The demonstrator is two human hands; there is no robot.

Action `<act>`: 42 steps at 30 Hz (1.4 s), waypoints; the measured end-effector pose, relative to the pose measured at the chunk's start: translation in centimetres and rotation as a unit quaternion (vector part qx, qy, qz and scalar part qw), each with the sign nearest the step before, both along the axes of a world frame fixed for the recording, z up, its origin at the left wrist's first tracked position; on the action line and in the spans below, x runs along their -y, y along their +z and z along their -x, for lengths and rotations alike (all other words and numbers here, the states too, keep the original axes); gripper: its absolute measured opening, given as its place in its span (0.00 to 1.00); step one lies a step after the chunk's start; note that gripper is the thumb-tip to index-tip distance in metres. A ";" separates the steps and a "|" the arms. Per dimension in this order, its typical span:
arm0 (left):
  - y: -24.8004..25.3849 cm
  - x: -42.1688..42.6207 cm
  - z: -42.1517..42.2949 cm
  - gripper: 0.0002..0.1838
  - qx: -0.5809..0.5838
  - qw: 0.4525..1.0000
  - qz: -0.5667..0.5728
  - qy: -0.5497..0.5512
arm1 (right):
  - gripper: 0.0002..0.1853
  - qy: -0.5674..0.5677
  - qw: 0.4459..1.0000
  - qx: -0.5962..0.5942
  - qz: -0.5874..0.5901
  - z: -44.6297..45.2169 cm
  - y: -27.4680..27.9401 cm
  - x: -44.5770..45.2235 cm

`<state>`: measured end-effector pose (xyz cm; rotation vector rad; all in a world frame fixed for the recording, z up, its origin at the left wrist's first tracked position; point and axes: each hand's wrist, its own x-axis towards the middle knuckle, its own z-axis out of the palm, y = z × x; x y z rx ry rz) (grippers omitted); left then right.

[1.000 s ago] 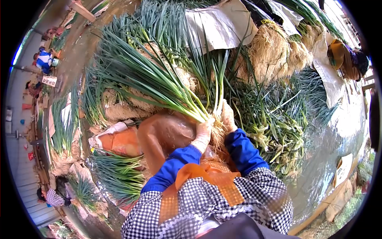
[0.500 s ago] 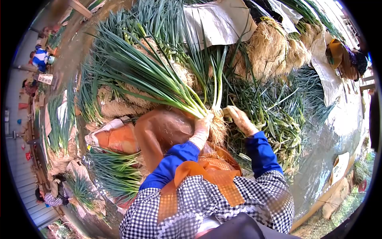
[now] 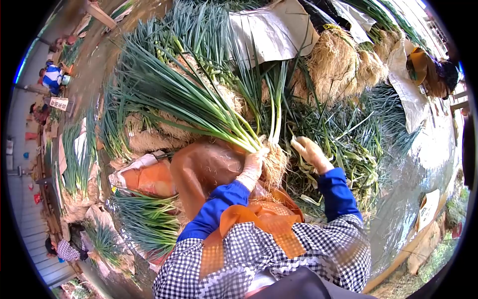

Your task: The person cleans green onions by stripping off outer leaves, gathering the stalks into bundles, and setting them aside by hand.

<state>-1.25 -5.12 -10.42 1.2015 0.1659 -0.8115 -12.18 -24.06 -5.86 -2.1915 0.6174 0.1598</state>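
Note:
My left hand (image 3: 253,165) is closed round the pale lower stalks of a bunch of green onions (image 3: 226,119). Their long green leaves fan out to the upper left, and the tangled straw-coloured roots (image 3: 275,164) hang beside my fingers. Two or so stalks (image 3: 276,109) stand more upright at the right side of the bunch. My right hand (image 3: 310,152) is just right of the roots, apart from them, its fingers pinched together. A thin leaf with a pale end (image 3: 293,135) shows at the fingertips.
Loose stripped leaves (image 3: 343,159) are heaped to my right. Rooted bundles (image 3: 333,60) lie beyond, partly under a pale sheet (image 3: 274,30). More green onions (image 3: 144,219) lie at my left by an orange-and-white sack (image 3: 149,179). Other people (image 3: 52,77) are at the far left.
My right hand has drawn away from the roots, to the right and slightly toward me. My left hand keeps its hold on the bunch, which has shifted slightly with the view.

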 end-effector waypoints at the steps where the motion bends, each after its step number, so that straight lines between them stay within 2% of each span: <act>1: 0.2 0.2 0.1 0.18 -0.041 0.998 0.031 -0.039 | 0.21 -0.059 0.981 0.072 -0.172 -1.4 0.8 -0.9; 2: 0.3 0.1 0.3 0.18 -0.085 0.992 0.056 -0.076 | 0.19 -0.114 0.922 0.137 -0.344 -2.9 1.4 -2.5; 3: -1.1 -0.4 0.3 0.16 -0.129 0.984 0.004 -0.120 | 0.13 -0.160 0.882 0.072 -0.437 -3.9 -0.3 -3.1; 4: -0.1 -0.5 0.7 0.12 -0.070 0.986 -0.023 -0.147 | 0.10 -0.171 0.872 0.146 -0.434 -5.0 -1.7 -4.7; 6: -0.8 -1.2 0.1 0.09 -0.078 0.981 0.023 -0.174 | 0.10 -0.164 0.865 0.137 -0.453 -4.7 -2.4 -4.5; 7: -0.1 -1.2 -0.3 0.08 -0.119 0.977 0.048 -0.172 | 0.13 -0.091 0.919 0.204 -0.325 -4.3 -3.7 -4.2; 8: 0.5 -1.0 -0.4 0.08 -0.122 0.976 0.046 -0.174 | 0.20 -0.044 0.956 0.212 -0.197 -3.4 -5.1 -4.0; 10: 1.0 -0.5 -0.2 0.09 -0.220 0.951 0.148 -0.158 | 0.23 -0.080 0.944 0.244 -0.209 -2.6 -5.2 -5.7; 11: 0.8 -0.3 0.0 0.09 -0.242 0.950 0.138 -0.143 | 0.21 -0.097 0.920 0.204 -0.321 -2.3 -5.1 -5.8; 14: 0.7 -0.1 0.0 0.09 -0.249 0.949 0.139 -0.136 | 0.18 -0.156 0.864 0.144 -0.457 -1.7 -3.4 -5.8; 16: 0.5 -0.1 -0.2 0.09 -0.258 0.943 0.156 -0.141 | 0.17 -0.173 0.844 0.177 -0.476 -1.7 -3.5 -6.6; 18: 1.1 0.0 0.1 0.09 -0.217 0.950 0.162 -0.158 | 0.17 -0.191 0.825 0.205 -0.492 -1.6 -2.9 -7.3; 20: 1.9 0.1 0.2 0.09 -0.205 0.952 0.152 -0.170 | 0.18 -0.263 0.727 0.242 -0.586 -1.7 -0.6 -8.3; 21: 2.0 0.1 0.2 0.12 -0.185 0.957 0.146 -0.166 | 0.18 -0.258 0.702 0.249 -0.616 -1.8 -0.4 -8.4; 22: 1.9 0.1 0.2 0.15 -0.165 0.963 0.141 -0.163 | 0.18 -0.259 0.701 0.249 -0.616 -1.6 -1.7 -8.0; 23: 0.9 0.1 0.3 0.14 -0.144 0.971 0.119 -0.149 | 0.17 -0.185 0.837 0.252 -0.448 -1.4 -3.8 -7.3; 24: 1.3 0.0 0.5 0.14 -0.144 0.971 0.119 -0.150 | 0.16 -0.101 0.930 0.242 -0.258 -1.3 -5.0 -6.9; 25: 1.9 -0.2 0.8 0.13 -0.139 0.973 0.136 -0.128 | 0.14 -0.242 0.812 0.208 -0.488 -2.1 -3.4 -7.3; 26: 2.4 -0.2 1.0 0.13 -0.136 0.973 0.152 -0.106 | 0.13 -0.301 0.755 0.236 -0.533 -2.5 -2.1 -7.7; 27: 1.2 -0.3 1.1 0.12 -0.126 0.977 0.139 -0.097 | 0.12 -0.313 0.750 0.191 -0.550 -3.0 -2.8 -6.7; 28: 2.6 -0.7 1.1 0.11 -0.139 0.975 0.160 -0.073 | 0.12 -0.324 0.744 0.147 -0.566 -3.4 -3.9 -5.5; 29: 3.1 -1.9 0.8 0.11 -0.114 0.973 0.184 -0.077 | 0.15 -0.364 0.768 0.224 -0.477 -2.7 -5.6 -4.3; 30: 3.7 -3.2 0.3 0.11 -0.089 0.971 0.207 -0.082 | 0.15 -0.390 0.770 0.225 -0.453 -0.9 -7.2 -1.6; 31: 9.3 -3.4 0.1 0.12 -0.075 0.971 0.196 -0.116 | 0.14 -0.490 0.718 0.225 -0.440 -0.3 -6.5 0.4; 32: 7.8 -3.7 -0.2 0.13 -0.096 0.968 0.215 -0.086 | 0.13 -0.469 0.759 0.213 -0.398 1.1 -5.9 1.1; 33: 6.4 -3.9 -0.6 0.14 -0.116 0.964 0.234 -0.057 | 0.13 -0.346 0.845 0.167 -0.372 1.5 -5.2 1.2; 35: 4.9 -3.9 -0.8 0.17 -0.105 0.978 0.159 -0.086 | 0.14 -0.296 0.833 0.173 -0.434 0.6 -2.0 -2.3; 36: 4.9 -3.0 -0.2 0.19 -0.142 0.964 0.208 -0.089 | 0.14 -0.257 0.872 0.117 -0.401 0.2 0.1 -3.8; 38: 3.6 -2.1 0.8 0.21 -0.215 0.933 0.263 -0.116 | 0.14 -0.213 0.863 0.196 -0.413 -0.6 -1.7 -6.2; 39: 3.6 -1.8 1.4 0.23 -0.220 0.934 0.249 -0.132 | 0.16 -0.212 0.890 0.271 -0.298 -1.5 -6.5 -7.3; 40: 2.2 -1.9 1.4 0.23 -0.213 0.932 0.239 -0.173 | 0.18 -0.238 0.891 0.305 -0.239 -1.9 -6.6 -7.9; 41: 2.2 -1.7 1.5 0.23 -0.215 0.935 0.236 -0.156 | 0.21 -0.265 0.888 0.334 -0.176 -2.4 -6.7 -8.6; 42: 2.2 -1.5 1.5 0.22 -0.217 0.937 0.233 -0.140 | 0.20 -0.186 0.887 0.355 0.228 -3.0 -5.0 -6.7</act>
